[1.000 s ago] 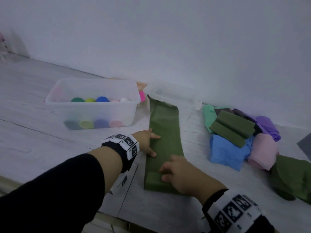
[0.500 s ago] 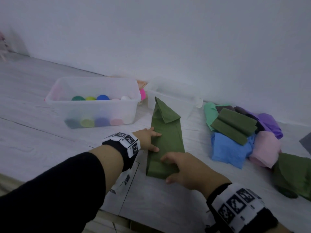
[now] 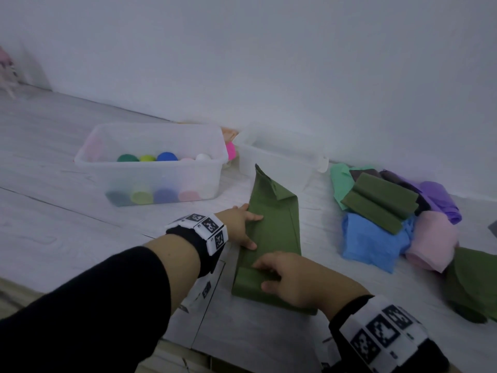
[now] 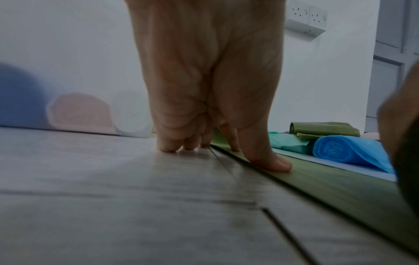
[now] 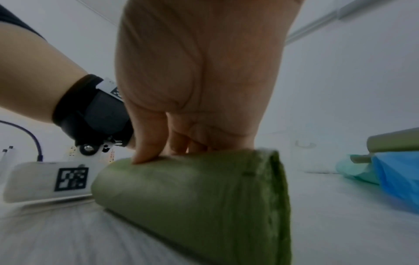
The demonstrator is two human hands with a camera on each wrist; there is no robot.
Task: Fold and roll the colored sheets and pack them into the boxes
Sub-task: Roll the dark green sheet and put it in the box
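Note:
A long olive green sheet (image 3: 277,230) lies as a narrow strip on the grey table, its near end wound into a thick roll (image 3: 248,281). My right hand (image 3: 271,275) grips that roll (image 5: 192,193), fingers curled over the top and thumb on the near side. My left hand (image 3: 247,231) presses the strip's left edge flat with thumb and forefinger; in the left wrist view the thumb (image 4: 272,165) lies on the sheet (image 4: 340,188). The strip's far end stands up, folded over, in front of an empty clear box (image 3: 282,142). A second clear box (image 3: 188,181) holds several coloured rolls.
A heap of sheets lies to the right: a blue roll (image 3: 371,240), a pink one (image 3: 430,240), purple (image 3: 441,200), mint (image 3: 340,181) and folded olive pieces (image 3: 382,200). Another green sheet (image 3: 473,286) lies at the far right. A wall runs close behind the boxes.
The flat strip has grown shorter. Its far end has come away from the empty box and flipped up into a fold, while my right hand has kept rolling the near end forward.

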